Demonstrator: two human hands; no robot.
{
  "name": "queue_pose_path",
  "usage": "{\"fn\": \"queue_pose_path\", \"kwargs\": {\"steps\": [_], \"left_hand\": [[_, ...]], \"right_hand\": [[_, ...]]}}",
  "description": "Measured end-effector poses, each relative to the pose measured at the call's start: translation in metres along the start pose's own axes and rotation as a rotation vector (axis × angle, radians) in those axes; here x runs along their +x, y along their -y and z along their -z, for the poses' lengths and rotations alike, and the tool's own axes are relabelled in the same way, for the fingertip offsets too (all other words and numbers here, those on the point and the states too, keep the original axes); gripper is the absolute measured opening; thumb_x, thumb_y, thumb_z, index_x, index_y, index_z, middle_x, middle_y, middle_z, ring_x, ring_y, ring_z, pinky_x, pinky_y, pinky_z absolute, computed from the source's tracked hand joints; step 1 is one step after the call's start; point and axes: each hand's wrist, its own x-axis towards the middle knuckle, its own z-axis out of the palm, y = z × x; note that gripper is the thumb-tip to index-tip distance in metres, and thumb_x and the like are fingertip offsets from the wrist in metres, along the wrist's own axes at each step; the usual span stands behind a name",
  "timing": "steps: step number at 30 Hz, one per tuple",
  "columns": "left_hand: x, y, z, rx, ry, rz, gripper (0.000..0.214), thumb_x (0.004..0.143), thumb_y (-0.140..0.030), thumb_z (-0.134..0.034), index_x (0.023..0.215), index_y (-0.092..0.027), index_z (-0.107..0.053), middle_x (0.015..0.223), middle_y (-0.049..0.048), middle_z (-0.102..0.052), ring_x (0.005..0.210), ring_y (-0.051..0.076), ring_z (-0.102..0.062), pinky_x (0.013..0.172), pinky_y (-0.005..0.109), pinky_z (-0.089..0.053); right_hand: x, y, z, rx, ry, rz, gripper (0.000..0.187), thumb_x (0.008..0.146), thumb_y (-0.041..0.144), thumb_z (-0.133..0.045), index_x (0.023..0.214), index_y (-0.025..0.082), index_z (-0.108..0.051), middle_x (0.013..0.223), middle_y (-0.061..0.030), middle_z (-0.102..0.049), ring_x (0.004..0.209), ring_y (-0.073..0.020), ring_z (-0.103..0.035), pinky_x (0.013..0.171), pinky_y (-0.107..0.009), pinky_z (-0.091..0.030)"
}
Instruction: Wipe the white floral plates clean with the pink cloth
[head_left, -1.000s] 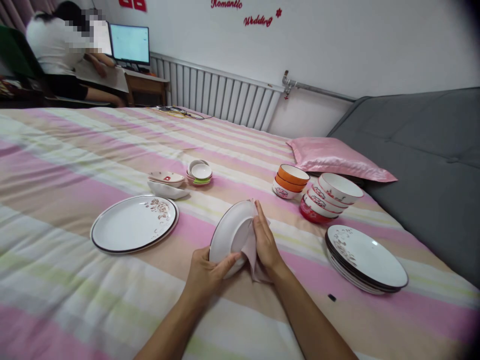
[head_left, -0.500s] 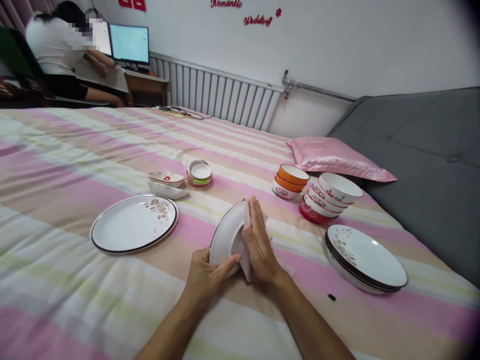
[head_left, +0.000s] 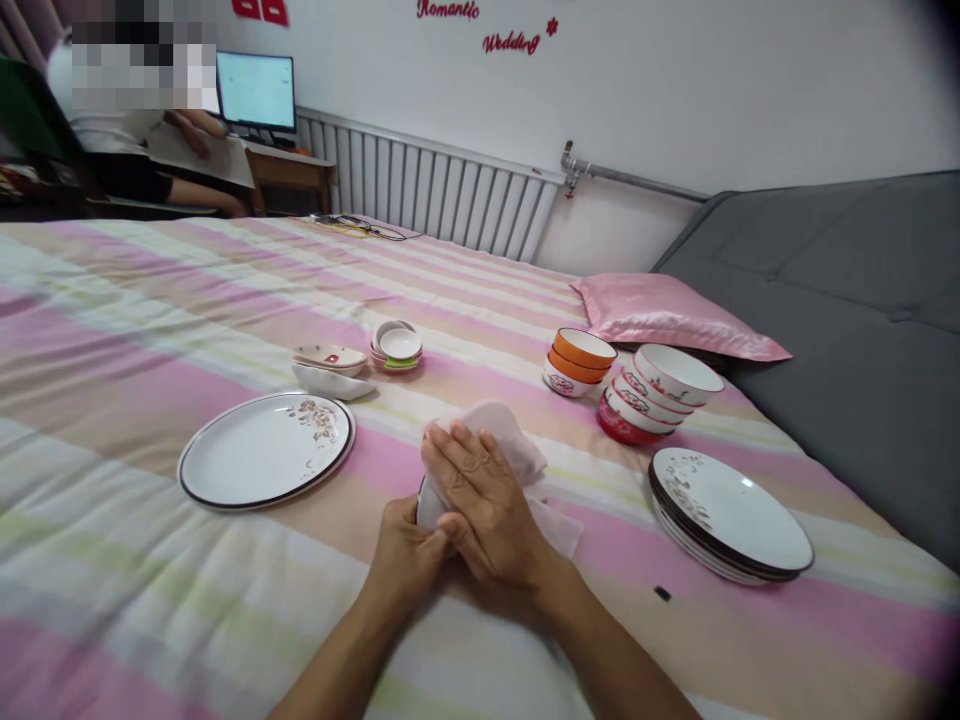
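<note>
My left hand (head_left: 412, 555) is closed on the lower left edge of a white dark-rimmed plate (head_left: 429, 502), held tilted above the bed. My right hand (head_left: 484, 495) presses a thin white cloth (head_left: 499, 425) across the plate, its fingers stretched over the cloth. Most of the plate is hidden behind cloth and hand. To the left lies an oval plate (head_left: 255, 450) with a brown flower print, apparently on top of another. On the right rests a stack of similar plates (head_left: 739, 510).
Beyond my hands sit small dishes (head_left: 397, 345) and boat-shaped dishes (head_left: 330, 357). Orange and white bowls (head_left: 577, 360) stand beside a stack of red and white bowls (head_left: 664, 385). A small black object (head_left: 662, 593) lies on the striped bedspread (head_left: 187, 600). Behind are a pink pillow (head_left: 667, 315) and a seated person.
My right hand has turned from edge-on to palm-down and shifted left, bringing the cloth over the plate face. My left hand keeps its hold on the plate.
</note>
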Motion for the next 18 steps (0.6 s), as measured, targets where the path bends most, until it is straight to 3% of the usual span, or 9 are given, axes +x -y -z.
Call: {"fn": "queue_pose_path", "kwargs": {"steps": [5,9,13,18], "left_hand": [[-0.001,-0.007,-0.004,0.024,0.032,0.067,0.032,0.067,-0.034,-0.065,0.050,-0.011,-0.050,0.047,-0.0014,-0.042,0.046,0.008,-0.037,0.042,0.020,-0.033],[-0.001,-0.009,-0.004,-0.001,0.046,0.069,0.031,0.066,-0.035,-0.069,0.054,-0.009,-0.059,0.048,0.0015,-0.050,0.046,0.011,-0.044,0.044,0.023,-0.039],[-0.001,-0.012,-0.004,-0.001,0.050,0.052,0.030,0.066,-0.035,-0.069,0.057,-0.008,-0.062,0.049,0.0030,-0.053,0.048,0.013,-0.047,0.046,0.025,-0.042],[-0.001,-0.010,-0.005,0.016,0.021,0.086,0.029,0.065,-0.035,-0.070,0.056,-0.009,-0.061,0.048,0.0019,-0.051,0.048,0.012,-0.046,0.046,0.024,-0.040]], "right_hand": [[-0.002,-0.013,0.003,0.108,-0.116,-0.148,0.052,0.096,0.038,-0.023,0.145,0.030,-0.009,0.152,0.0029,-0.017,0.140,-0.0209,-0.008,0.114,-0.050,-0.007],[-0.004,-0.020,0.002,0.200,-0.175,-0.272,0.049,0.095,0.035,-0.029,0.142,0.037,-0.018,0.152,0.0066,-0.013,0.141,-0.0221,-0.007,0.112,-0.054,-0.007],[-0.006,-0.028,-0.004,0.344,-0.256,-0.399,0.046,0.095,0.035,-0.027,0.141,0.035,-0.023,0.152,0.0063,-0.013,0.141,-0.0185,-0.007,0.114,-0.049,-0.011],[-0.009,-0.045,-0.018,0.636,-0.410,-0.611,0.048,0.095,0.043,-0.027,0.140,0.029,-0.028,0.150,0.0014,-0.025,0.138,-0.0129,-0.019,0.115,-0.039,-0.013]]}}
